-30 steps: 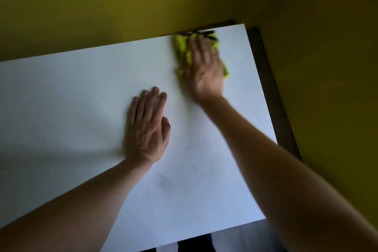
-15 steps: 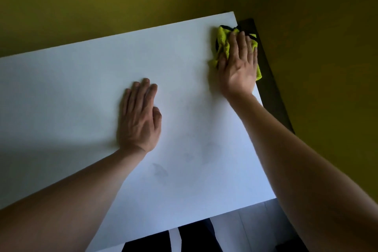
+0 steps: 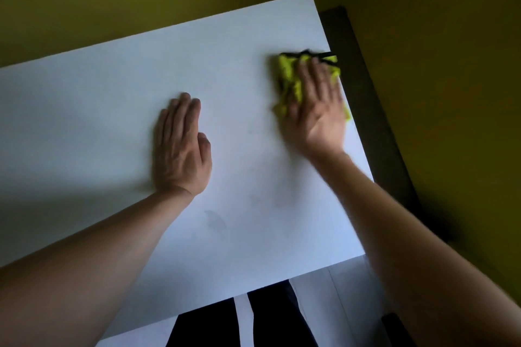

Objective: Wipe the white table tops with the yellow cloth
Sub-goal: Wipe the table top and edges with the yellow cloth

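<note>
Right hand [image 3: 317, 110] is pressed flat on the yellow cloth [image 3: 290, 79], fingers straight, cloth bunched under and past the fingertips near the white table top's [image 3: 112, 110] right edge. Left hand [image 3: 181, 146] lies flat beside it, holding nothing.

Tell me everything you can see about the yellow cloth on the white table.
The bright yellow cloth looks like soft, nubby microfibre with a thin black edging along its far side. It lies bunched and crumpled, not spread flat, near the right edge of the white table top, towards the far corner. The right hand lies flat on it, straight fingers covering most of its middle, so yellow shows only around the hand. Its outline is slightly blurred.
</note>
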Demonstrator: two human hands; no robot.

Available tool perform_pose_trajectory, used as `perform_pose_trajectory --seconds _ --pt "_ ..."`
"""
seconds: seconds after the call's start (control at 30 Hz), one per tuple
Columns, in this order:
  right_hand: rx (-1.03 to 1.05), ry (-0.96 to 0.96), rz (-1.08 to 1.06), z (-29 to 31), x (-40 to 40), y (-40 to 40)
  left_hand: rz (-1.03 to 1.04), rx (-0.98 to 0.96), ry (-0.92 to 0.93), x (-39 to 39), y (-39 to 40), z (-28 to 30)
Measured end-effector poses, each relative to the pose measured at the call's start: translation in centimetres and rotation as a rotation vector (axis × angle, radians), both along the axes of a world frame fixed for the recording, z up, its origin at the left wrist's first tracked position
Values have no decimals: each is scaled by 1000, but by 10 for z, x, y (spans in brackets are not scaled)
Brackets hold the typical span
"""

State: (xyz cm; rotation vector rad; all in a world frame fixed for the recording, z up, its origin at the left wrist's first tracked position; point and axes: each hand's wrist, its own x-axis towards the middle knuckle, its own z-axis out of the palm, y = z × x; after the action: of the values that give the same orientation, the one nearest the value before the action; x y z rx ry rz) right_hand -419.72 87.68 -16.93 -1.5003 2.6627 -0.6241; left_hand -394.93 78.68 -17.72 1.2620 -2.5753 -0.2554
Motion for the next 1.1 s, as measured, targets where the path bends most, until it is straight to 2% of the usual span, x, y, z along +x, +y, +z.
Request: perform_pose_trajectory --seconds 0.13,0.23,0.37,0.43,0.53,0.7,0.83,0.93,1.1 --pt "36 5 -123 2 -21 4 4 -5 5 -1 0 -1" --pt "13 -24 -159 5 18 0 7 -2 2 0 0 -1" --pt "-11 -94 206 11 114 16 9 9 29 -1 -2 0" --pt "-14 -118 271 14 138 22 2 15 27 0 -2 2" --pt "-23 -97 275 12 119 25 -5 2 16 1 -2 1" --pt "2 -25 -75 2 12 45 10 -8 3 0 0 -3" --pt "34 -5 -128 4 -17 53 7 -21 4 -1 -1 -3" --pt "22 -11 -203 5 12 50 10 -20 12 -1 0 -4" --pt "11 -130 65 16 130 68 -3 -45 43 1 -3 -6"
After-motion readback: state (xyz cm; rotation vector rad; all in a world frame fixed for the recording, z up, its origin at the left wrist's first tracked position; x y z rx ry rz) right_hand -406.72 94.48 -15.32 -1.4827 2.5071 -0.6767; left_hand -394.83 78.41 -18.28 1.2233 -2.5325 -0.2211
